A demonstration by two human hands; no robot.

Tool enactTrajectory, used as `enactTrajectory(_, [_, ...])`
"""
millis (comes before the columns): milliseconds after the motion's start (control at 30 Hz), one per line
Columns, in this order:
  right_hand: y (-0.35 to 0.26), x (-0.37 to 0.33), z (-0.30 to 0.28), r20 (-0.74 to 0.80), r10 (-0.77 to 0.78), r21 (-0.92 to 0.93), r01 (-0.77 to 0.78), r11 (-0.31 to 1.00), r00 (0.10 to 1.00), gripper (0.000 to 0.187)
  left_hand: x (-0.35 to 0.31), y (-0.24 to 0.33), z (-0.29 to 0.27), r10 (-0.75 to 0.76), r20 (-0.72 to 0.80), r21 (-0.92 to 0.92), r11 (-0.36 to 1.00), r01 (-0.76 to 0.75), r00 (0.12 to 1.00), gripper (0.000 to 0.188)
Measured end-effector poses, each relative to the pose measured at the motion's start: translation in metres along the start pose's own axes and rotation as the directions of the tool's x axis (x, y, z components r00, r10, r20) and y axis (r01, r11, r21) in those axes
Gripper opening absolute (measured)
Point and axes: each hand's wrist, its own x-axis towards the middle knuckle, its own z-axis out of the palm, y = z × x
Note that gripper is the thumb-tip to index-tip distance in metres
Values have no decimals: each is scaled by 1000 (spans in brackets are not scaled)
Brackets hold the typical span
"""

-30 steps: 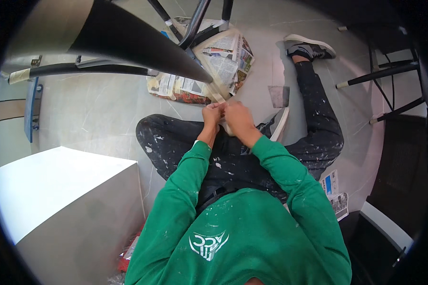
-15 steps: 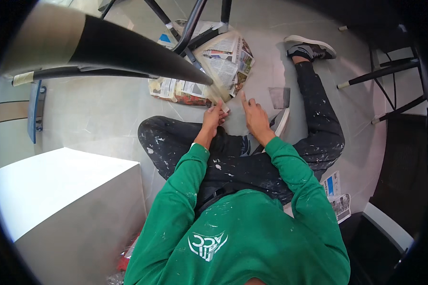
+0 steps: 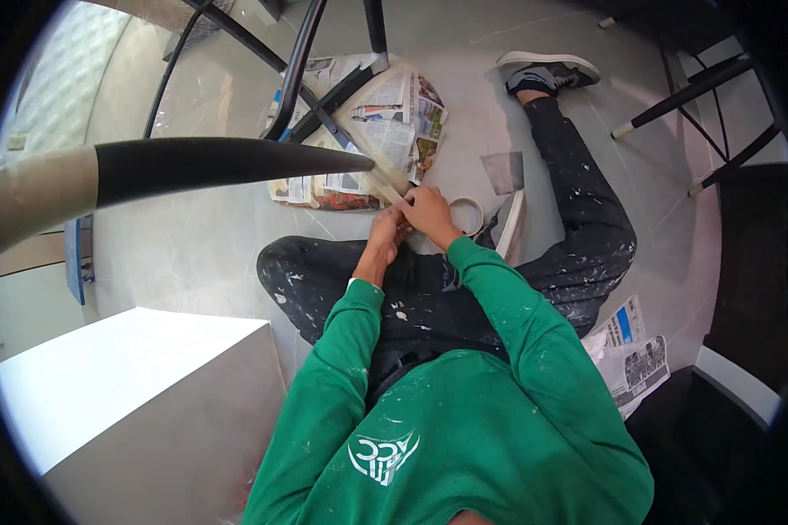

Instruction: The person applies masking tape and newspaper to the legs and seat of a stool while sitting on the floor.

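Both hands meet at the pale end of a dark chair leg that reaches in from the left. A narrow strip of masking tape runs from that end to my fingers. My left hand is closed in a pinch on the strip, palm side partly hidden. My right hand comes over from the right, its fingers closed at the same strip; their tips are hard to see. Beside the right wrist is a roll of masking tape; whether it rests on the floor I cannot tell.
Behind the hands, taped newspaper covers a rounded piece under crossed dark bars. A white box stands at left. More chair legs are at right. Loose newspaper lies by my right side, and my shoe is far right.
My right hand has moved left and joined the left hand; its index finger was stretched out before. The tape roll has come into sight. The view has shifted, and the leg sits flatter.
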Motion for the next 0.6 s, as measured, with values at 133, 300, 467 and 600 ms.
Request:
enactTrajectory(133, [7, 4, 12, 17, 55, 184, -57, 981, 998, 25, 0, 0, -2, -20, -20, 2, 1000, 20, 1000, 23])
enactTrajectory(300, [22, 5, 19, -35, 30, 266, -20, 964, 999, 24, -3, 1, 7, -75, 43, 61, 996, 72, 996, 21])
enactTrajectory(467, [25, 1, 17, -54, -37, 247, 49, 968, 998, 24, -33, 1, 24, 25, -108, 455, 890, 27, 994, 31])
enactTrajectory(600, [23, 1, 22, -89, -104, 219, 122, 968, 991, 22, -72, 31, 7, 284, -176, 661, 743, -100, 942, 53])
